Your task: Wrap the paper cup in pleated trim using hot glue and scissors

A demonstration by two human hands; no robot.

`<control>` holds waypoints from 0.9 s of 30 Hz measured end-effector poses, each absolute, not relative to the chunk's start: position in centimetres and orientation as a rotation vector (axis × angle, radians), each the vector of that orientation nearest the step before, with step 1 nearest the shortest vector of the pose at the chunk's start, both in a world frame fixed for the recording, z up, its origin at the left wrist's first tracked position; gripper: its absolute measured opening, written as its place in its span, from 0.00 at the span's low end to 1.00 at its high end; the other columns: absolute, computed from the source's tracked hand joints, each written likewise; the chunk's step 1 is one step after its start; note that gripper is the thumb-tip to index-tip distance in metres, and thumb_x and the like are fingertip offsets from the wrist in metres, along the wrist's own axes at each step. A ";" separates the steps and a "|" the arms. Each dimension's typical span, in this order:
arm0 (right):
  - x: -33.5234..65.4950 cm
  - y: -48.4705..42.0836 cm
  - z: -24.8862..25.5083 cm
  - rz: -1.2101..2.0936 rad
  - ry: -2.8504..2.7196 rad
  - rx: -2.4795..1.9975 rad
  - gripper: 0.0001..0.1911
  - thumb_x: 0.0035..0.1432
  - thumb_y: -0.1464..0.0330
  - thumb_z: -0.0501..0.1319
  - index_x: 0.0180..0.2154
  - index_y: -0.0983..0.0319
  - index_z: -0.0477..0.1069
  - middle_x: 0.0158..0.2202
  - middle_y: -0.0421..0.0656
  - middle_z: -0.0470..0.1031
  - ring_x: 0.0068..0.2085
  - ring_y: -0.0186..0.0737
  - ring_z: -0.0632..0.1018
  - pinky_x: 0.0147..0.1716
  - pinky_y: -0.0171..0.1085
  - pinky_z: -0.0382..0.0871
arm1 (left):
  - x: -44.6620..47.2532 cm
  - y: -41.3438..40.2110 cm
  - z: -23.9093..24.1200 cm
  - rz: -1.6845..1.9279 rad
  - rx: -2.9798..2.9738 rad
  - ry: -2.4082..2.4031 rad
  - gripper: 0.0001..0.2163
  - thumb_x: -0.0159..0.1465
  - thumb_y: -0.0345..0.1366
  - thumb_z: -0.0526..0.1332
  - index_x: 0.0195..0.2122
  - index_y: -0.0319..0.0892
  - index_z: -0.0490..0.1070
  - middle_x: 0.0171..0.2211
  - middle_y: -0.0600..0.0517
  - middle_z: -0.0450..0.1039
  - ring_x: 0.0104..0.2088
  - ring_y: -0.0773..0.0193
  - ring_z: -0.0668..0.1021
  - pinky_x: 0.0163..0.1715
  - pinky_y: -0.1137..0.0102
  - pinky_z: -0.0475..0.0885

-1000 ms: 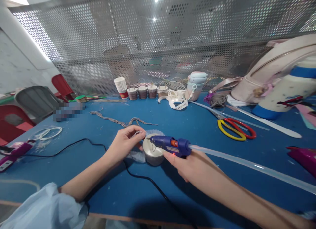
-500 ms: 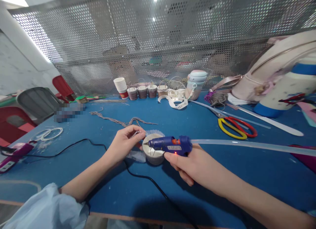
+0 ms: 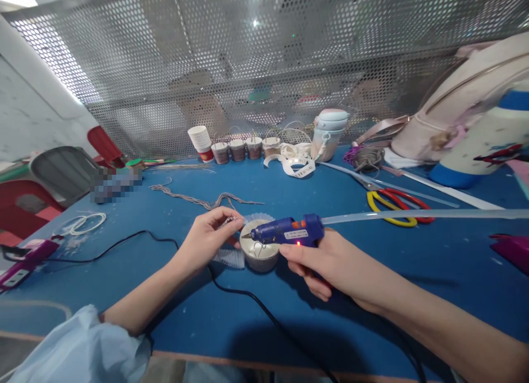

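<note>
My right hand (image 3: 318,262) is closed around the handle of a blue hot glue gun (image 3: 285,231) with its red light lit. A long clear glue stick (image 3: 384,214) sticks out of its back. The nozzle points left, over the pale top of a small grey cup (image 3: 261,262); I cannot tell whether it touches. A bent dark wire stands on that top. At the cup's left, my left hand (image 3: 210,237) is pinched on what looks like a translucent pleated ribbon (image 3: 230,258), which also shows behind the cup. My left fingertips are partly hidden.
Along the back stand stacked paper cups (image 3: 200,140), several small filled cups (image 3: 237,150) and a tumbler (image 3: 329,132). Scissors (image 3: 392,206) lie at right, near a large bottle (image 3: 475,140). Brown cords (image 3: 190,198) lie behind my hands. A black cable (image 3: 243,292) crosses the blue table.
The glue gun has tilted a little, its back end and glue stick now higher. My left hand stays at the cup. The view has shifted slightly.
</note>
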State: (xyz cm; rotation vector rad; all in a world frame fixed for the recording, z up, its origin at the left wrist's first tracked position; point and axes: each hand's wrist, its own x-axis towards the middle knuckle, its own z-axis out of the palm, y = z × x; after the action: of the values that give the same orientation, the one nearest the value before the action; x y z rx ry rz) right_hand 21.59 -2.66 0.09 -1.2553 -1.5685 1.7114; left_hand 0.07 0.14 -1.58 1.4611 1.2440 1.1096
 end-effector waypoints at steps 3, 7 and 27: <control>21.7 -2.5 0.1 1.735 -1.559 -1.243 0.18 0.58 0.60 0.58 0.21 0.62 0.60 0.15 0.32 0.60 0.13 0.24 0.60 0.14 0.29 0.55 | 0.1 0.1 -1.6 1.114 1.471 1.248 0.12 0.54 0.43 0.67 0.30 0.39 0.74 0.27 0.53 0.73 0.27 0.67 0.74 0.26 0.72 0.75; 22.4 -2.3 0.6 1.790 -1.602 -1.194 0.19 0.57 0.60 0.59 0.20 0.62 0.61 0.13 0.31 0.57 0.12 0.24 0.58 0.14 0.28 0.55 | 0.0 0.0 -1.6 1.114 1.482 1.247 0.11 0.55 0.42 0.67 0.29 0.39 0.74 0.27 0.53 0.73 0.29 0.66 0.75 0.26 0.72 0.76; 26.4 6.1 -4.0 0.518 -1.845 -1.863 0.20 0.57 0.54 0.55 0.36 0.62 0.75 0.32 0.47 0.78 0.32 0.46 0.76 0.26 0.36 0.61 | -1.7 -1.3 -2.1 1.136 1.808 1.238 0.07 0.60 0.39 0.63 0.33 0.40 0.74 0.34 0.50 0.73 0.30 0.66 0.76 0.29 0.71 0.79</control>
State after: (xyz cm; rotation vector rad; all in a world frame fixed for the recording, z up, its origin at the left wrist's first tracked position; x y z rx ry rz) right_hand 26.43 6.08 -3.97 -1.8626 -1.8447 0.5176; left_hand -1.72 -1.29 -2.11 1.8084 1.2380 1.1356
